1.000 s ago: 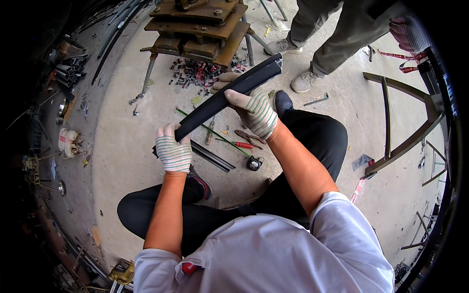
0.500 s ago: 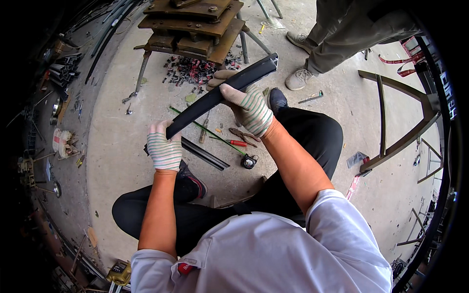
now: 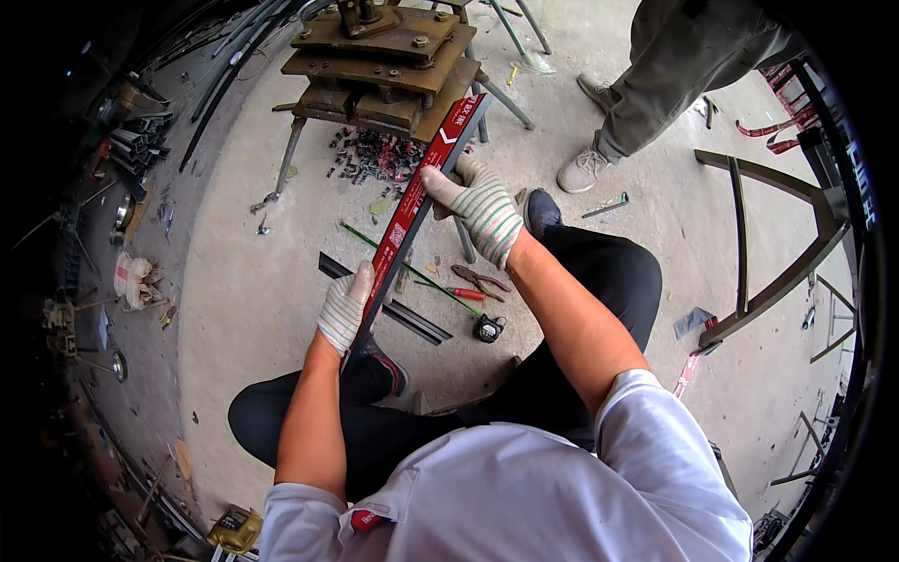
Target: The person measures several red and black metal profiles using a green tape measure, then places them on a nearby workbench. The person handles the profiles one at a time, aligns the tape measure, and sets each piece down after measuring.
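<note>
I hold a long dark profile bar (image 3: 405, 220) at a slant, with a red printed strip along its upward face. My left hand (image 3: 346, 307), in a white glove with green stripes, grips the near part. Further up, my right hand (image 3: 482, 211), gloved alike, closes round the bar with its thumb on the red face. Beneath, on the concrete, lie a dark grooved profile (image 3: 419, 323), a black tape measure (image 3: 488, 328) with its green blade (image 3: 433, 279) drawn out, pliers (image 3: 480, 279) and a red-handled tool (image 3: 468, 294). The bar partly covers the profile and blade.
A brown steel plate fixture (image 3: 375, 61) on legs stands ahead, with a heap of black and red scraps (image 3: 370, 157) below. A person (image 3: 670, 84) stands at the far right. An A-shaped metal frame (image 3: 813, 258) lies to the right; profile offcuts (image 3: 140, 140) are piled left.
The bar has been turned over so its red face shows, and it now stands steeper in view. My left hand has moved right and nearer; my right hand keeps its hold.
</note>
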